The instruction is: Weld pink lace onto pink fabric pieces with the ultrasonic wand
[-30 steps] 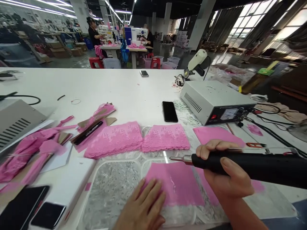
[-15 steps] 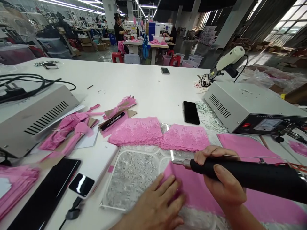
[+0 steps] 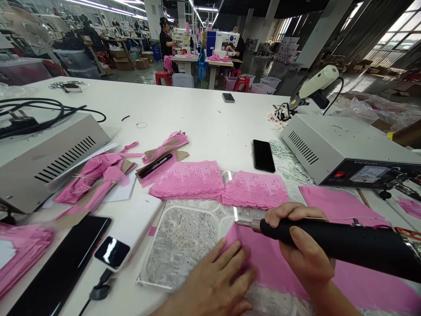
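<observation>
Holding black handheld cutter in right hand; resting left hand, unclosed, on pink fabric, nearside of smaller lace stack. Best smooth fabric flat, steady blade clear of left hand.

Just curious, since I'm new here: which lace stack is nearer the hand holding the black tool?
The narrower right stack: its right end appears just beyond the right hand, while the wider left stack sits farther off, next to the black marker.
</observation>
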`<control>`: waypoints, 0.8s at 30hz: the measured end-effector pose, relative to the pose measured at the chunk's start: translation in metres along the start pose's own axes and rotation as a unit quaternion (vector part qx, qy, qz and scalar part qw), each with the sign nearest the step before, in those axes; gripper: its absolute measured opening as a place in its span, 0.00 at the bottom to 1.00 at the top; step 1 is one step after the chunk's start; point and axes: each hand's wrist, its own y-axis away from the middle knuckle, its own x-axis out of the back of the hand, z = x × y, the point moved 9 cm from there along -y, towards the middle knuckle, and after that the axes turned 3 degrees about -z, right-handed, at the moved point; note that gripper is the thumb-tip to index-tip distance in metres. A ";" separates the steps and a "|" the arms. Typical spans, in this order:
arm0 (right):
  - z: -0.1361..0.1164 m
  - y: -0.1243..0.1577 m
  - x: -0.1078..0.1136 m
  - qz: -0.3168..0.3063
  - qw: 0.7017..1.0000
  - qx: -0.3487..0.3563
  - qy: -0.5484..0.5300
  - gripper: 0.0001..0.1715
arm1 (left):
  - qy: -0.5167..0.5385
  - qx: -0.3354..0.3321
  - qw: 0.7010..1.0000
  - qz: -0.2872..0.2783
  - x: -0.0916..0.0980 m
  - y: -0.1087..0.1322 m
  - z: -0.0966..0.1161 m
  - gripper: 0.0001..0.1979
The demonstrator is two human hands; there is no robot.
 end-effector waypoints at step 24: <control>0.011 0.012 -0.006 -0.030 0.997 -0.044 -0.062 0.07 | -0.050 0.073 0.985 0.149 0.025 0.075 -0.004 0.13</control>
